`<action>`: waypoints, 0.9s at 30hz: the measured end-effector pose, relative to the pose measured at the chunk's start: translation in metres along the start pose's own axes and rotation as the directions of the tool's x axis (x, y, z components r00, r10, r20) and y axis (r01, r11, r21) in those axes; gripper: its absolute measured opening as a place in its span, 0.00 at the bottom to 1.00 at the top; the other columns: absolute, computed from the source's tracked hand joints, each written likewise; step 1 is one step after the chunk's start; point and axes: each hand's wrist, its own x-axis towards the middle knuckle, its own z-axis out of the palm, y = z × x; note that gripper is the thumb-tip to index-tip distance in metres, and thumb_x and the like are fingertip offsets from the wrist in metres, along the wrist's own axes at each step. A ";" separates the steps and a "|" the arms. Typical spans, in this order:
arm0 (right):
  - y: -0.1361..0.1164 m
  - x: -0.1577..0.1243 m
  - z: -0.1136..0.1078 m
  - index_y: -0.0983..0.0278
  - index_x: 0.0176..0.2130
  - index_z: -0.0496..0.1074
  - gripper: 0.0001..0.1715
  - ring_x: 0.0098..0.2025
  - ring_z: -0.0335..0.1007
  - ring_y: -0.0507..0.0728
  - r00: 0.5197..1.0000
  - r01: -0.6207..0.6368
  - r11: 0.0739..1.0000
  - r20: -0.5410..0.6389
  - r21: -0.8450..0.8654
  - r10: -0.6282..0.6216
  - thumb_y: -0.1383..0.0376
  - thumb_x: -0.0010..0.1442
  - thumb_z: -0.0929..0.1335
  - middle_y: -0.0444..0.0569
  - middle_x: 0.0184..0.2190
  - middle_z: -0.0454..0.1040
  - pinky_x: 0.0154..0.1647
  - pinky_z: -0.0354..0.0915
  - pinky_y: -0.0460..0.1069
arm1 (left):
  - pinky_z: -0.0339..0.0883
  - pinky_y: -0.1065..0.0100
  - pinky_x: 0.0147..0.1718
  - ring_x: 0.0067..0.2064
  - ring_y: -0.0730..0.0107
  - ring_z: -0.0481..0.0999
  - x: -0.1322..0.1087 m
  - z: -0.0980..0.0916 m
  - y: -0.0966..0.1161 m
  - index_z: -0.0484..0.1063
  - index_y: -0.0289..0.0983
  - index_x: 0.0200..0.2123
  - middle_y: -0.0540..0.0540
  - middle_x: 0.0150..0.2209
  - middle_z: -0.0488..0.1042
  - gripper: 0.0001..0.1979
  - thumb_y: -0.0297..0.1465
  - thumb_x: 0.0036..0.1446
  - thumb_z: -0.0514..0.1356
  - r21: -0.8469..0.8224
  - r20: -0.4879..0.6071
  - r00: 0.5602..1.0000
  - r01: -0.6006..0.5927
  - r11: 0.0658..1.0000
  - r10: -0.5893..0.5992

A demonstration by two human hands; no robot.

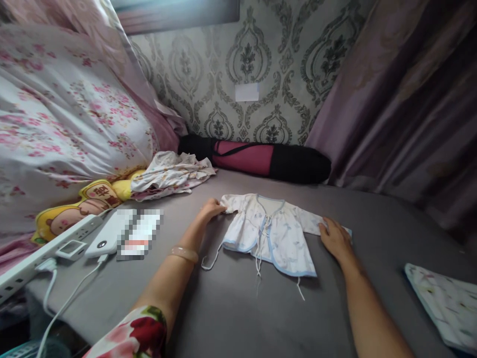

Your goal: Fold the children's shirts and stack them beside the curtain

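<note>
A small white baby shirt (248, 228) with blue edging and a pale print lies spread front up on the grey surface, its sleeves stretched out sideways. White tie strings hang at its front and from its lower edges. My left hand (213, 209), a bangle on the wrist, is closed around the cuff of the sleeve at left. Over the end of the other sleeve lies my right hand (336, 237), fingers extended on the fabric. A bit of the cuff shows beyond that hand.
A black and maroon long bag (244, 158) lies against the wall. At left are crumpled cloth (173, 171), a yellow plush pillow (80, 214), a power strip (70, 241) and a white power bank (112, 233) with a cable. Folded printed cloth (443, 303) lies at right.
</note>
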 end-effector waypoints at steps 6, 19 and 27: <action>-0.002 -0.001 0.000 0.66 0.51 0.70 0.22 0.55 0.67 0.64 1.000 -0.005 1.000 0.000 0.021 0.005 0.62 0.63 0.58 0.59 0.51 0.72 0.56 0.60 0.59 | 0.62 0.75 0.24 0.25 0.73 0.70 0.012 -0.024 -0.001 0.70 0.34 0.32 0.50 0.23 0.71 0.06 0.29 0.50 0.57 -0.092 -0.055 0.998 -0.009 0.996 0.004; -0.003 -0.004 0.001 0.67 0.51 0.70 0.22 0.57 0.64 0.63 0.999 -0.032 0.999 0.032 0.007 0.032 0.61 0.65 0.58 0.60 0.55 0.69 0.58 0.56 0.59 | 0.64 0.68 0.43 0.43 0.61 0.74 0.060 -0.033 -0.027 0.75 0.34 0.43 0.41 0.39 0.76 0.16 0.28 0.52 0.55 0.093 -0.246 0.957 -0.134 0.987 0.154; -0.006 -0.005 -0.002 0.64 0.51 0.70 0.20 0.56 0.64 0.61 0.999 -0.034 0.999 0.039 -0.004 0.034 0.63 0.65 0.58 0.57 0.54 0.70 0.58 0.55 0.58 | 0.61 0.62 0.52 0.52 0.55 0.69 0.054 -0.014 -0.035 0.68 0.32 0.49 0.35 0.47 0.72 0.18 0.32 0.56 0.53 0.167 -0.288 0.948 -0.086 0.982 0.132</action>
